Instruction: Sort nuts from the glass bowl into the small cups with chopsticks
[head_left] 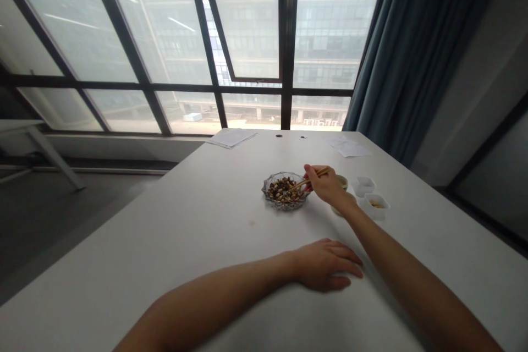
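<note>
My right hand (324,182) is closed round a pair of wooden chopsticks (307,180). Their tips reach into a clear glass bowl (267,202) with a scalloped rim. Inside lies a mix of dark and pale pieces (282,190), which look like beans or nuts; whether the tips pinch one is too small to tell. My left hand (328,265) rests flat on the table nearer to me, fingers spread, holding nothing. Just beyond my right wrist stand small round containers (341,181), partly hidden by the hand and forearm.
Right of my right hand are two clear plastic tubs, a farther tub (365,184) and a nearer tub (377,206) with a few yellowish pieces. Papers (233,137) lie at the white table's (198,214) far left, more sheets (348,147) at the far right. A blue curtain (396,55) hangs beside the windows.
</note>
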A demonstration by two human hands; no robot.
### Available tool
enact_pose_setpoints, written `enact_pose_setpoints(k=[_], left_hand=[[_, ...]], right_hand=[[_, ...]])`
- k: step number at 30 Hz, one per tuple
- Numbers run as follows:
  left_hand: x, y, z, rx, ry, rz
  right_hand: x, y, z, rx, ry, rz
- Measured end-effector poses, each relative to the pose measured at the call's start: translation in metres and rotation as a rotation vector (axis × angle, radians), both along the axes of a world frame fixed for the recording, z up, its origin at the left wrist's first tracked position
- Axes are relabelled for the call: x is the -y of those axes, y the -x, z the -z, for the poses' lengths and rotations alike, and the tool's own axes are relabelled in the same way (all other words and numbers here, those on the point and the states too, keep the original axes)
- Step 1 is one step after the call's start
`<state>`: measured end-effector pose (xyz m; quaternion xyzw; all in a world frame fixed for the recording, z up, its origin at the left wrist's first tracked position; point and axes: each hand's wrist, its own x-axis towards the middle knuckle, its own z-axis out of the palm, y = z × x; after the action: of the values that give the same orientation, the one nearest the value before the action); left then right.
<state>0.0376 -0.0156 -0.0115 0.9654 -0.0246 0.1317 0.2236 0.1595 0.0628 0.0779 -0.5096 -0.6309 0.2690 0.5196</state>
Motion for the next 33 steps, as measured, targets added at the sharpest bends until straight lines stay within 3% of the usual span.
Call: enact_pose_setpoints(k=[10,20,28,33], left_hand=[[-0.001,-0.002,0.005,0.020,-0.011,0.008],[-0.002,-0.001,0.006,0.012,-0.001,0.011],[0.000,-0.001,0.003,-0.023,0.011,-0.010],[0.000,0.001,0.001,-0.007,0.019,-0.011]], right_hand=[[-0.009,0.003,0.013,0.036,-0.001,-0.007],[-0.005,0.006,0.009,0.020,-0.016,0.060],[0.008,-0.005,-0.015,-0.053,-0.079,0.076],[0.019,-0.035,-0.038,-0.078,-0.189,0.187]])
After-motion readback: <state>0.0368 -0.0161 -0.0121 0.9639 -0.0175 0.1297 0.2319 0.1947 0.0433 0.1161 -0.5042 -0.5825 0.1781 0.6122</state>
